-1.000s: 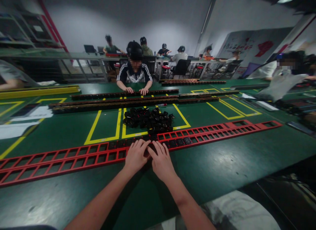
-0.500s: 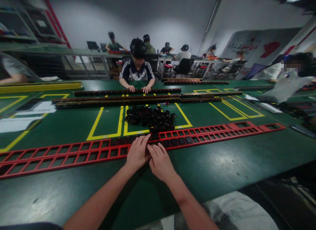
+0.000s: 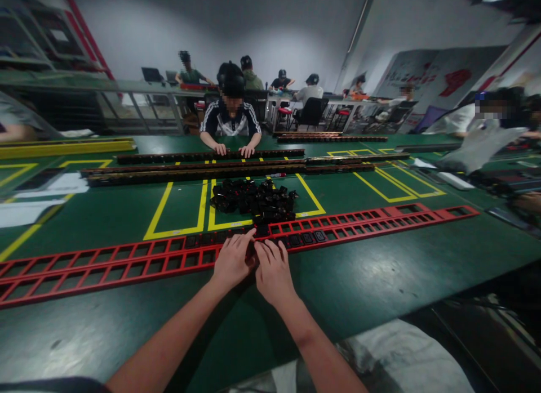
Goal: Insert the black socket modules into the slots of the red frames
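Both my hands meet at a pair of long red ladder-like frames [image 3: 389, 212] lying side by side on the green table. My left hand [image 3: 232, 259] rests at the near frame, fingers bent together and pointing inward. Beside it, my right hand [image 3: 274, 267] curls its fingers down over the same frame. Whatever lies between the fingertips is hidden. Black sockets [image 3: 319, 236] fill several slots of the near frame to the right of my hands. More black sockets [image 3: 191, 241] sit in the far frame to the left. A heap of black sockets [image 3: 253, 199] lies just beyond.
Long dark strips [image 3: 190, 172] lie across the table behind the heap. Facing me, a co-worker [image 3: 230, 114] has both hands on another dark strip [image 3: 270, 153]. White papers [image 3: 31, 211] lie at left, a yellow rail [image 3: 63, 148] farther back. Another person [image 3: 490, 128] is at right.
The whole view has shifted slightly, so the table things appear a little farther left. My right hand's fingers have shifted slightly over the near frame; my left hand stays nearly in place.
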`<state>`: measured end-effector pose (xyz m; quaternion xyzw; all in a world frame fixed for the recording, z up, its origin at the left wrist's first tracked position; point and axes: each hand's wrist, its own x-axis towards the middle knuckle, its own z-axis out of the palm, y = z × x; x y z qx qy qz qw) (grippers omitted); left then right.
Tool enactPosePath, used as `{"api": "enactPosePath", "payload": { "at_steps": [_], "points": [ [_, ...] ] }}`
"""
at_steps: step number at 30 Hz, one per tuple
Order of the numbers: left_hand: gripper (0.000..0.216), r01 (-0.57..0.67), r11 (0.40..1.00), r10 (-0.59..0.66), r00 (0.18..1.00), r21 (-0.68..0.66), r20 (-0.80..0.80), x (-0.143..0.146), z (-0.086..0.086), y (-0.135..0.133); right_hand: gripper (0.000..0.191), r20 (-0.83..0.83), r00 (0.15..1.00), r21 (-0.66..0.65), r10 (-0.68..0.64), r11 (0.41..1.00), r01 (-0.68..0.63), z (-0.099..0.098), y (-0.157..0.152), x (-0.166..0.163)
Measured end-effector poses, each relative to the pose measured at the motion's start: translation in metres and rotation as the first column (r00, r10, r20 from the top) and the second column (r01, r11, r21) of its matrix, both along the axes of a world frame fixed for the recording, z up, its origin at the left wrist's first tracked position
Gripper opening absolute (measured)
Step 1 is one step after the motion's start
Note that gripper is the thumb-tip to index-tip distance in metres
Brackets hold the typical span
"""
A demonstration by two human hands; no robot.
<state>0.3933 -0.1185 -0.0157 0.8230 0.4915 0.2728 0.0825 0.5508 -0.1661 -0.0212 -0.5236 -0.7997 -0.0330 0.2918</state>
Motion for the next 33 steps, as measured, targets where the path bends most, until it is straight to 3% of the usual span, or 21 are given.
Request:
{"api": "enactPosePath", "payload": {
  "at_steps": [6,12,20,28,31,33],
  "points": [
    [0.058,-0.009,1.000,0.009,1.000,-0.005,-0.014,0.002,0.001,0.000,0.058,0.041,0.999,-0.059,-0.036,0.998,0.039,0.002,0.002,-0.003],
    [0.059,0.019,1.000,-0.019,1.000,-0.005,0.001,0.000,0.003,-0.001,0.047,0.058,0.998,-0.007,-0.024,1.000,0.024,0.002,0.000,-0.002],
    [0.044,0.023,0.999,-0.022,1.000,-0.024,0.022,0.000,0.003,0.005,0.041,0.042,0.997,0.039,-0.066,0.997,0.065,-0.002,0.001,-0.002],
    [0.032,0.075,0.996,-0.073,0.996,-0.056,0.048,-0.002,0.009,0.005,0.051,0.058,0.997,-0.052,-0.044,0.998,0.047,0.001,0.002,-0.002],
    [0.028,0.064,0.996,-0.057,0.992,-0.054,0.111,-0.009,0.013,0.015,0.055,0.062,0.998,-0.077,-0.024,0.997,0.029,0.002,0.003,-0.002],
    [0.029,-0.014,1.000,0.016,0.992,-0.018,0.123,-0.019,0.014,0.032,0.054,0.058,0.998,-0.077,-0.022,0.997,0.026,0.002,0.003,-0.002]
  ]
}}
